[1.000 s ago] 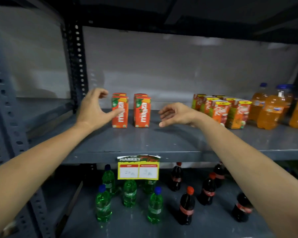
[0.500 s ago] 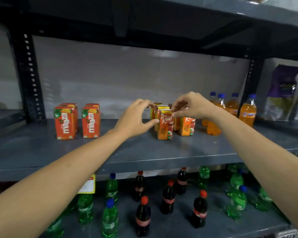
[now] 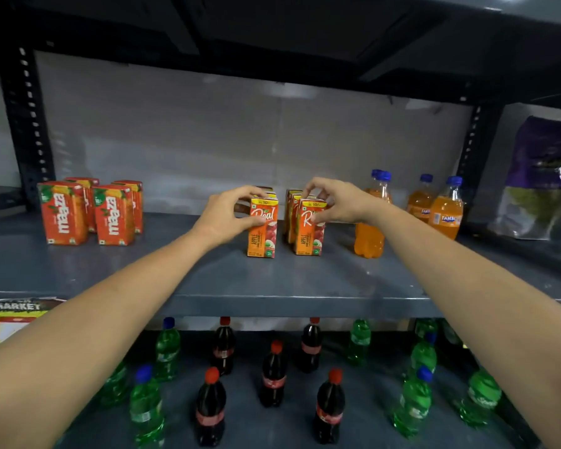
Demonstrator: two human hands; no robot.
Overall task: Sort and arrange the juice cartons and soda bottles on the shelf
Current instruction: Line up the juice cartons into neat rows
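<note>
On the grey shelf: a person reaches with both bare arms toward the juice cartons standing mid-shelf.
Left hand: the left hand is closed around the upper part of the front apple carton, thumb on its face, fingers curled over the top edge; the carton stands upright on the shelf.
Right hand: the right hand pinches the top of the second apple carton, thumb against its front, fingers over the top; this carton also stands upright.
Apple cartons: the 2 held cartons stand side by side with a narrow gap between them; more cartons of the same kind line up behind each, their count hidden by the hands.
Mango cartons: 4 red mango cartons stand in 2 rows of 2, well to the left of the apple cartons, near the shelf's left upright post.
Orange soda: several orange bottles with blue caps stand right of the apple cartons; the nearest one sits just beside the right wrist.
Lower level: below the shelf, dark cola bottles with red caps stand in the middle, green bottles on either side of them.
Far right: a purple bag leans beyond the right post.
Shelf edge: a yellow price tag hangs at the left front.
</note>
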